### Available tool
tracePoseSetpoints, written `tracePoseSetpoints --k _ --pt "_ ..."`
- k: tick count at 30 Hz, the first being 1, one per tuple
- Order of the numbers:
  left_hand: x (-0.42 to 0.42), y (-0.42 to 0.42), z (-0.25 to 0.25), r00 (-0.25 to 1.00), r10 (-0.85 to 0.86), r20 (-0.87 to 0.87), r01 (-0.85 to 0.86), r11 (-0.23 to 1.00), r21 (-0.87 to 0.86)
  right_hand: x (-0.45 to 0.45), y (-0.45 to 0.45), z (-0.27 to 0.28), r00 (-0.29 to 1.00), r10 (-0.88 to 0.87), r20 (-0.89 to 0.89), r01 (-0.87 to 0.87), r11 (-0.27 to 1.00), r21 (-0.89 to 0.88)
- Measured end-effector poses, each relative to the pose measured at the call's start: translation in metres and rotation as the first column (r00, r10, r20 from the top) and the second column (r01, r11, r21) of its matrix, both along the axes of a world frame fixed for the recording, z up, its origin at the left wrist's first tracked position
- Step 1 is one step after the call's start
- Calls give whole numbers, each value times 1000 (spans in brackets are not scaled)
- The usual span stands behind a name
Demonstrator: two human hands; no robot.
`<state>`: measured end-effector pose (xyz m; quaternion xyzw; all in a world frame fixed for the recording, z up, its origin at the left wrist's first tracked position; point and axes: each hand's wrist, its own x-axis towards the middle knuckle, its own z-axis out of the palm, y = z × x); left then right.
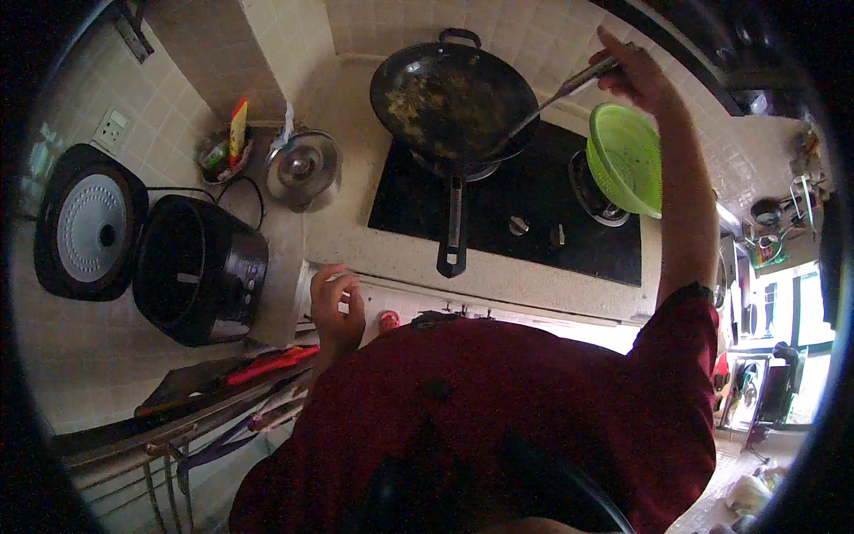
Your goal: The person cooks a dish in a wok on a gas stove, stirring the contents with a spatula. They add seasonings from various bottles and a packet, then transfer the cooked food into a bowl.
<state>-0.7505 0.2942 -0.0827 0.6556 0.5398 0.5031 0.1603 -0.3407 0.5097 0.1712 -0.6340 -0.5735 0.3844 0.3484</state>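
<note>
A black wok (454, 100) with scraps of food stuck to its inside sits on the left burner of a black glass gas hob (413, 207), its long handle pointing towards me. My right hand (634, 73) grips the handle of a metal spatula (574, 83); the tool's far end reaches into the wok's right side, where its tip is hard to make out. Beneath my right forearm, a green plastic colander (624, 160) rests tilted over the right burner. My left hand (337, 304) hangs empty by the counter's front edge, fingers loosely curled and apart.
An open black rice cooker (237, 280) stands at the left, near a metal pot with a lid (303, 167) and a small basket of packets (227, 157). A wire rack (167, 454) is at the lower left. Tiled walls bound the counter behind.
</note>
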Motion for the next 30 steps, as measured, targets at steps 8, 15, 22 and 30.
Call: tracePoseSetpoints --k 8,15,22,30 --pt "5 15 9 999 -32 -11 32 999 10 -55 41 -121 482 -102 -870 291 955 49" --pt "8 11 -3 998 -20 -55 20 1000 12 28 0 -27 964 98 -246 -69 990 126" --pt "22 13 3 980 -170 105 180 978 -101 20 12 -49 979 127 -161 -95 976 194" --pt "105 35 35 253 181 950 869 389 -305 -24 -3 -36 933 348 -97 -309 908 283"
